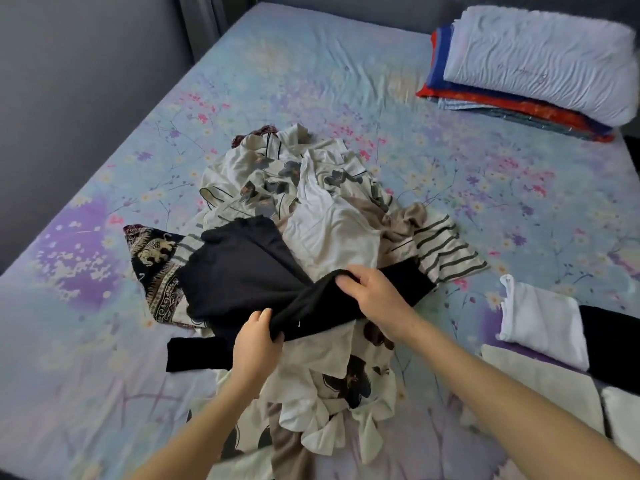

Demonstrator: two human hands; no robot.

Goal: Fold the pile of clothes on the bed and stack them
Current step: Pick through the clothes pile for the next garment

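A soft black fabric garment [235, 275] lies on top of the loose pile of crumpled clothes [329, 216] in the middle of the bed with its pale blue floral sheet [311, 81]. The left hand [258, 341] grips the garment's near edge, fingers curled under the cloth. The right hand [372, 296] pinches a bunched fold further along, where a long black strip runs off to the right. The cloth sags and drapes between the two hands, so it looks light, limp and without any stiffness. It is likely to drag the cream flower-printed fabric [349, 375] beneath it if pulled flat across the pile. Holding it at seams or corners and lifting it clear before spreading it out seems the safer way. Near the right edge of the bed lies a folded white cloth [543, 320], marking where finished pieces appear to go.
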